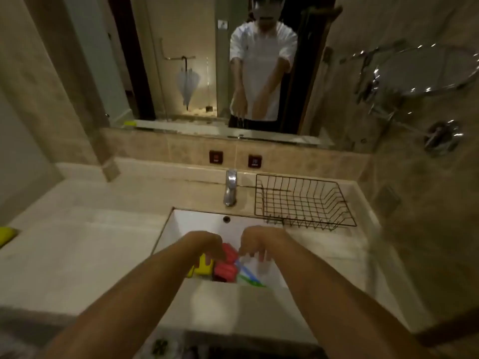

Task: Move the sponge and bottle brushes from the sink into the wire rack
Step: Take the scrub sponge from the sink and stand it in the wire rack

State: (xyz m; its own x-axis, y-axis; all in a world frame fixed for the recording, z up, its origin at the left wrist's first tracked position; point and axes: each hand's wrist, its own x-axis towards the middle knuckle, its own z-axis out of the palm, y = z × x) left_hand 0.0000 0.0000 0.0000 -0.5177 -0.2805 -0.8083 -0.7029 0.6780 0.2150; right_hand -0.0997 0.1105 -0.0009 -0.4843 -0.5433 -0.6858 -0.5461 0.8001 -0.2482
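Nothing has gone across yet: the black wire rack (303, 200) up and right of the hands sits bare, while the yellow block sponge (201, 266) and red-headed bottle brushes (225, 269) lie in the white sink (197, 221) under the loosely spread, empty left hand (207, 244) and right hand (254, 244).

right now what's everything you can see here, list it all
sink: 1, white, set in the counter
yellow sponge: 1, in the sink, under the left hand
red brush heads: 2, in the sink between the hands
blue and green handles: colours blurred, count unclear, in the sink
wire rack: 1, dark, empty, on the counter right of the tap
tap: 1, chrome, behind the sink
yellow item: 1, left counter edge
mirror: 1, on the wall
round mirror: 1, chrome, right wall
left hand: over the sponge
right hand: over the handles
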